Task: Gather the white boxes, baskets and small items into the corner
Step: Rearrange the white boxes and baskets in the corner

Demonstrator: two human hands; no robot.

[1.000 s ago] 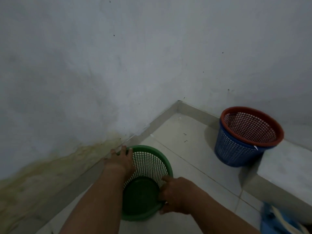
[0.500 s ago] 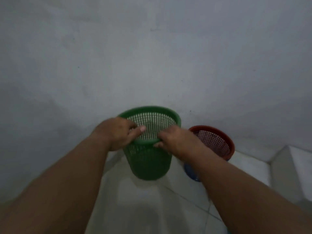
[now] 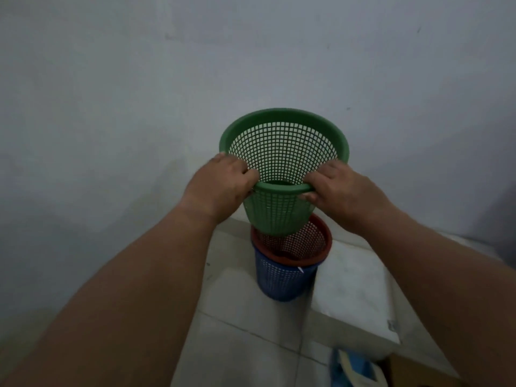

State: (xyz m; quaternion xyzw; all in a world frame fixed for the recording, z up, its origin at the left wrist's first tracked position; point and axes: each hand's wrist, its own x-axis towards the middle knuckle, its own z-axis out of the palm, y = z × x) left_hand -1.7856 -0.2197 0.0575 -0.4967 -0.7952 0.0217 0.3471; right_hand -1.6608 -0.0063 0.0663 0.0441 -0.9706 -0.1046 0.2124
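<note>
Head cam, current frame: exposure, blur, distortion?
Head view: dim, flat bluish light, no glare; green basket mesh sharp, likewise left hand and right hand gripping its rim; blue basket below slightly soft; forearms balloon toward the bottom corners, wide-angle stretch.

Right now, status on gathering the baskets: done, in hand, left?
Done: the red basket sits nested in the blue basket on the floor by the wall. In hand: the left hand and right hand grip the near rim of the green basket, held in the air above that stack. Left: probably lowering it into the red basket; the blue-and-white item at the bottom edge lies apart.
</note>
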